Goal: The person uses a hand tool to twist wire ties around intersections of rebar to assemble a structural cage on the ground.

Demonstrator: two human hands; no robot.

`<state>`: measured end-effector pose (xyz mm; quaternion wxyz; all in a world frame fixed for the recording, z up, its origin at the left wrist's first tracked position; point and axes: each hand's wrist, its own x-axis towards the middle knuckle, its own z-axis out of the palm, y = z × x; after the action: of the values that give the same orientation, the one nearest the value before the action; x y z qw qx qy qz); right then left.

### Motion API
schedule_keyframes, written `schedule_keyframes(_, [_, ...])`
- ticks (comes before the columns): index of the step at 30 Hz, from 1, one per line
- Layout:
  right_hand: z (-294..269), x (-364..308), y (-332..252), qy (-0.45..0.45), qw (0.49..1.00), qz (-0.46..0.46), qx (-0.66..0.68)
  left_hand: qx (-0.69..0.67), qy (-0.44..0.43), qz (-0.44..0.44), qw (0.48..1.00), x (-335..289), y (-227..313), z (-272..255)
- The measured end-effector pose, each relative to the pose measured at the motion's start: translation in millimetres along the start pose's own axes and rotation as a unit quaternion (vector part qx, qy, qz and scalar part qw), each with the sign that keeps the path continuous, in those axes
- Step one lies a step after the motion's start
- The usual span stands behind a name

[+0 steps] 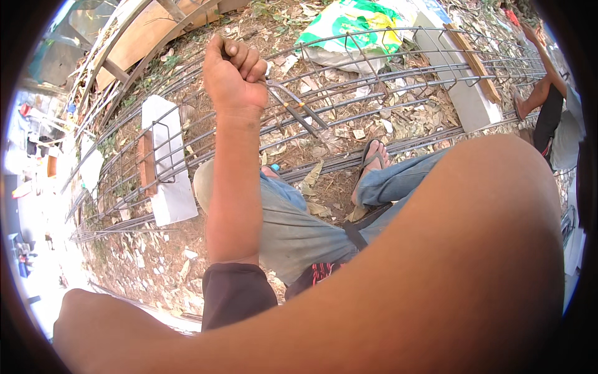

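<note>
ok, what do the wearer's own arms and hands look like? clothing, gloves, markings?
Left hand: no glove, no ring visible. Left forearm: bare, no watch or band; a plain, dark sleeve ends near the elbow. Right arm: looms large and blurred, no sleeve in view; its hand end is too unclear to describe.

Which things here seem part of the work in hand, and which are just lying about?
Work in hand, judging by closeness:
- left hand, curled; its grip is unclear
- pliers beside it
- steel bar cage
- white block crossed by bars

Probably lying about:
- green, yellow and white sack
- dry leaves
</note>
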<state>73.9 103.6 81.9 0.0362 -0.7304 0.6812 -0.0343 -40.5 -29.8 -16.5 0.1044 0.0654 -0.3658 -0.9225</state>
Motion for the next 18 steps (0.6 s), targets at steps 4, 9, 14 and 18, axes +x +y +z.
schedule_keyframes(4, [3,10,0,-0.013,1.000,-0.017,0.014,0.003,-0.016,0.002,1.000,-4,3,-2])
schedule_keyframes(9, [4,15,-10,-0.049,0.997,-0.050,0.031,0.004,-0.043,0.009,0.999,-9,7,-2])
schedule_keyframes(14, [13,-47,9,0.286,0.914,0.205,0.200,0.081,-0.008,0.076,0.994,-41,-27,12])
schedule_keyframes(18, [72,-95,53,0.557,0.667,0.459,0.188,0.156,-0.102,-0.007,0.982,-97,-102,28])
